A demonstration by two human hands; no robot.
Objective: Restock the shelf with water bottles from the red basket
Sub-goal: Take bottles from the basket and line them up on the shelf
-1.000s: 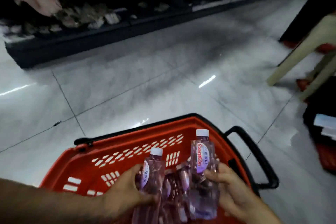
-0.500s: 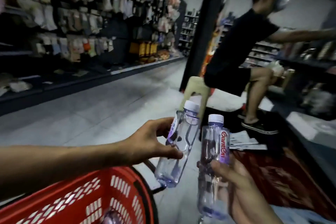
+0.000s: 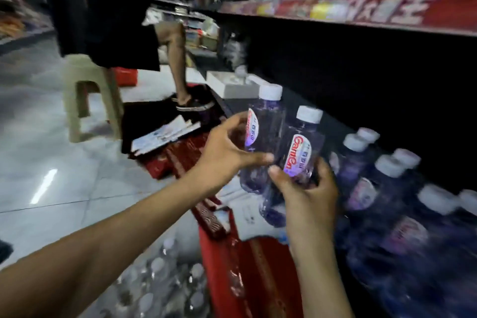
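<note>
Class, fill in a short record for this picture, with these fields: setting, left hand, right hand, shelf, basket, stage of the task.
Setting: shop aisle with a tiled floor; a beige stool stands behind.
Left hand: grips a water bottle, white cap up.
Right hand: grips a second bottle, label towards the camera.
Shelf: capped bottles stand in rows on the low shelf, right of the hands.
Basket: the red basket is below the hands; its contents are blurred.
Stage: both bottles are in the air by the shelf, not yet set down.

Shop aisle: glossy pale tiled floor (image 3: 51, 152) with a streak of reflected light (image 3: 44, 186); beige plastic stool (image 3: 87, 95) standing on it, beside a dark mat (image 3: 144, 119) strewn with papers (image 3: 165, 135).
</note>
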